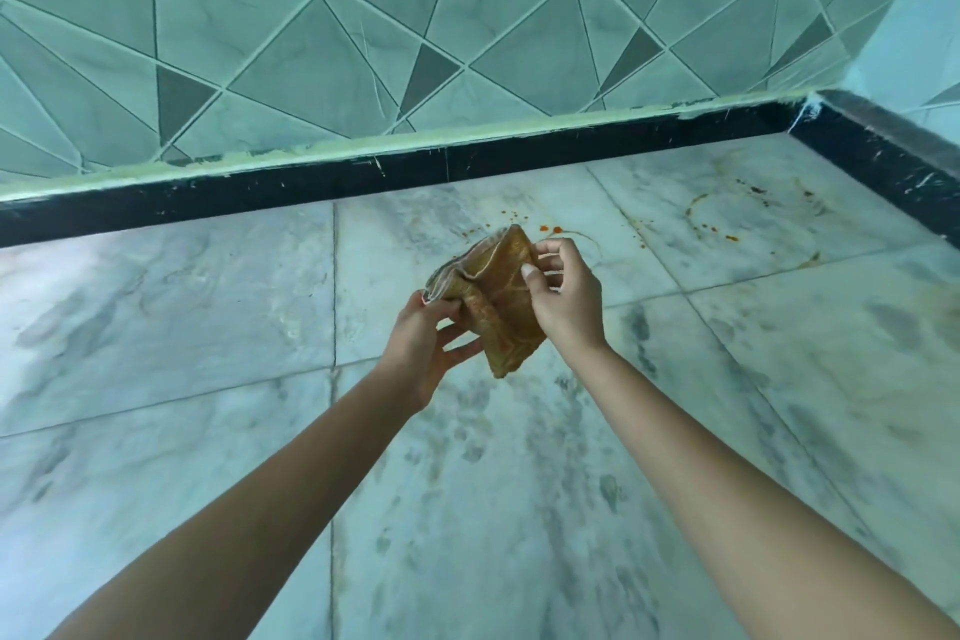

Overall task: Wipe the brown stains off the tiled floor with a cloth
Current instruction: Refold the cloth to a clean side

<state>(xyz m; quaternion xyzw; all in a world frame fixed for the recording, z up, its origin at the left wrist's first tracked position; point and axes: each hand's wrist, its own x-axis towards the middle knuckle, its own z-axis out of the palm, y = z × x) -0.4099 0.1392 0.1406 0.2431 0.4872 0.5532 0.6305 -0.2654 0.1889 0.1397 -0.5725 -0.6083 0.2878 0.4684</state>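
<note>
A folded cloth [498, 296], soaked brown-orange, is held in the air above the marble floor [208, 327]. My left hand [423, 343] grips its lower left edge. My right hand [563, 296] pinches its right side with thumb and fingers. Beyond the cloth, small red-brown spots [550, 228] dot the tile. Farther right lie a faint brown ring [701, 213] and more specks [756, 190], with a smear [810, 260] near a tile joint.
A black skirting strip [363, 177] runs along the wall base and turns at the right corner [810, 114]. Above it rises a green wall [363, 31] of angular tiles. Grey-veined floor tiles spread left and toward me.
</note>
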